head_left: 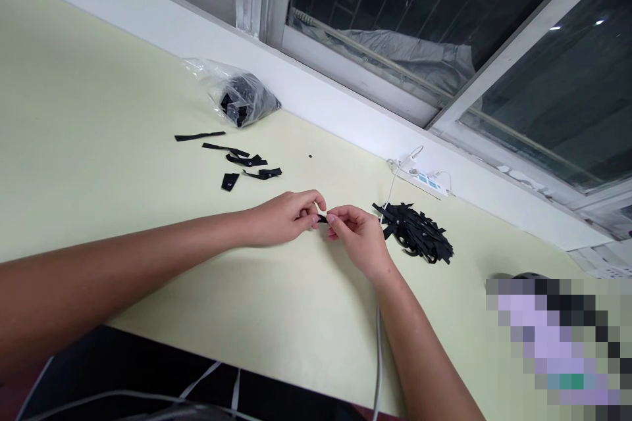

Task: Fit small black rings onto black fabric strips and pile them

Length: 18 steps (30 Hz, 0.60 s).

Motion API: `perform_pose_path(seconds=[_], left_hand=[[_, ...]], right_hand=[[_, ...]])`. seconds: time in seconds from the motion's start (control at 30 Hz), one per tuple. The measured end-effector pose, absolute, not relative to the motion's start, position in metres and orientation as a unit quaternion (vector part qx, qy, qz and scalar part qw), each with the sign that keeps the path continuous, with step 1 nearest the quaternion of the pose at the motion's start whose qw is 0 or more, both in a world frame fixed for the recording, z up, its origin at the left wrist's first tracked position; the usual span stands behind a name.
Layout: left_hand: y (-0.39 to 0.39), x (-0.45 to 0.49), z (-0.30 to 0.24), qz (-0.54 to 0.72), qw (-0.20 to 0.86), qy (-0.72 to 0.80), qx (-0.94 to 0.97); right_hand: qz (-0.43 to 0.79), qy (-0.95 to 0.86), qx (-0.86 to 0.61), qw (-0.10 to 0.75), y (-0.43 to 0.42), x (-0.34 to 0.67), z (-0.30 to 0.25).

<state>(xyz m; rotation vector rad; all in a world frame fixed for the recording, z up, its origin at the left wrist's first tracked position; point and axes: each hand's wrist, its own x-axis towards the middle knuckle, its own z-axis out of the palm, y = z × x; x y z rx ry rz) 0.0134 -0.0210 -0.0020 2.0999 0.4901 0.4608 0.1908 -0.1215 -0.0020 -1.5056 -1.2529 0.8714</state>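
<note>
Over the middle of the table, my left hand (291,217) and my right hand (360,233) meet with their fingertips close together. A short black fabric strip (322,218) shows between them, pinched at both ends; most of it is hidden by the fingers. Just to the right of my right hand lies a heap of black strips (419,233). Several loose black strips (247,161) are scattered beyond my left hand, some folded, with small pale marks on them.
A clear plastic bag (249,102) with black pieces inside rests against the wall below the window. A white power strip (424,179) stands at the wall, and its white cable (378,342) runs under my right arm. A pixelated patch covers the lower right of the pale yellow-green table (123,118).
</note>
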Motion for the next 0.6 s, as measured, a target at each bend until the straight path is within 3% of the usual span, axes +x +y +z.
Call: perform_pose_path(seconds=[0.23,0.6], left_hand=[[-0.0169,0.0153,-0.0052,0.202,0.479,0.204,0.830],[-0.0211,0.0149,-0.0039,0.237,0.380,0.187,0.875]], right_hand=[[0.421,-0.495,-0.609,0.454,-0.1219,0.1897,-0.0008],[0.443,-0.475,-0.612,0.452,-0.1213,0.1879,-0.0029]])
